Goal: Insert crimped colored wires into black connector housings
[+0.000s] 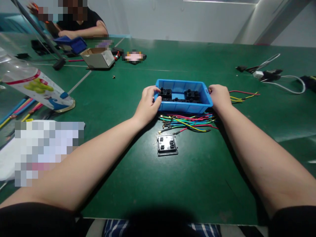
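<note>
A blue plastic bin [184,108] stands on the green table with several black plastic parts [192,94] inside. My left hand [148,102] grips its left end, thumb and fingers over the rim. At the opposite end, my right hand [220,98] is closed against the bin's wall; its fingertips are partly hidden. A bundle of coloured wires [186,122] with metal terminals lies along the front of the bin. Closer to me sits a square black plastic part [167,144], its inner side facing up. Red and yellow wires [243,96] stick out beyond my right hand.
On the left are a tilted plastic bottle [41,85], thicker cables [18,113] and a blurred white packet [49,141]. A cardboard box [98,58] and blue tray [71,44] stand further back, near a seated person [84,28]. A white cord [283,77] lies at right.
</note>
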A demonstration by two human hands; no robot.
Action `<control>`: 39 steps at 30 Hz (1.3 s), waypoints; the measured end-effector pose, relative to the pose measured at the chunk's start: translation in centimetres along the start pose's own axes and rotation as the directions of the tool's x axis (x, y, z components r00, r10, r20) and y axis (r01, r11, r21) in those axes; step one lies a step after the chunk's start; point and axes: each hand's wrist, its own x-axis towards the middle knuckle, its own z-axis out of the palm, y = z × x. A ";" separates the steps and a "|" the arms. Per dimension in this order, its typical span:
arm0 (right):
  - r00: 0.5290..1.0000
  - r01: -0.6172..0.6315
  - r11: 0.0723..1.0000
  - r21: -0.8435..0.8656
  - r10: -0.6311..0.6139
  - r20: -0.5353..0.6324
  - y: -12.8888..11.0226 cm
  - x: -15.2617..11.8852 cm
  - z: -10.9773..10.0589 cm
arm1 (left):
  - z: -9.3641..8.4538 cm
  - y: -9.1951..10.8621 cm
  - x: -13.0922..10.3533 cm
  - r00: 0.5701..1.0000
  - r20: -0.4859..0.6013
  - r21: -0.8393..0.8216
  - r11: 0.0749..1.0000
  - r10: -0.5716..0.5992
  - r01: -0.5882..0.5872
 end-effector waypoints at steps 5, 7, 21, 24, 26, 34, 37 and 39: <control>0.994 0.104 0.984 0.145 -0.107 0.014 1.3 0.1 -0.6 | 0.0 -0.2 0.1 1.000 -0.002 0.008 1.000 0.000 0.000; 0.976 0.189 0.957 0.220 -0.207 0.063 2.0 0.3 -1.0 | 0.0 -0.3 0.1 1.000 -0.004 -0.002 1.000 0.002 -0.002; 0.996 0.045 0.999 0.019 -0.046 0.072 3.4 0.4 -2.6 | 0.1 -0.8 0.3 1.000 0.011 -0.012 1.000 0.014 -0.014; 0.993 0.015 0.998 -0.063 -0.008 0.114 3.3 0.2 -2.2 | 0.1 -0.7 0.2 0.999 0.026 0.002 1.000 0.028 -0.028; 0.992 0.020 0.996 -0.089 -0.008 0.123 3.0 0.1 -2.1 | 0.2 -0.8 0.2 0.999 0.035 0.006 0.999 0.035 -0.035; 0.973 0.192 0.980 -0.058 -0.182 0.142 2.1 0.3 -1.6 | -1.8 0.7 1.2 0.991 0.125 0.068 0.996 0.046 -0.055; 0.982 0.151 0.986 -0.065 -0.142 0.128 2.1 0.3 -1.4 | -4.6 4.2 1.7 0.956 0.288 0.143 0.985 0.052 -0.096; 0.990 0.113 0.992 -0.059 -0.107 0.092 2.2 0.2 -1.4 | -6.3 6.9 1.4 0.857 0.514 0.182 0.974 0.020 -0.133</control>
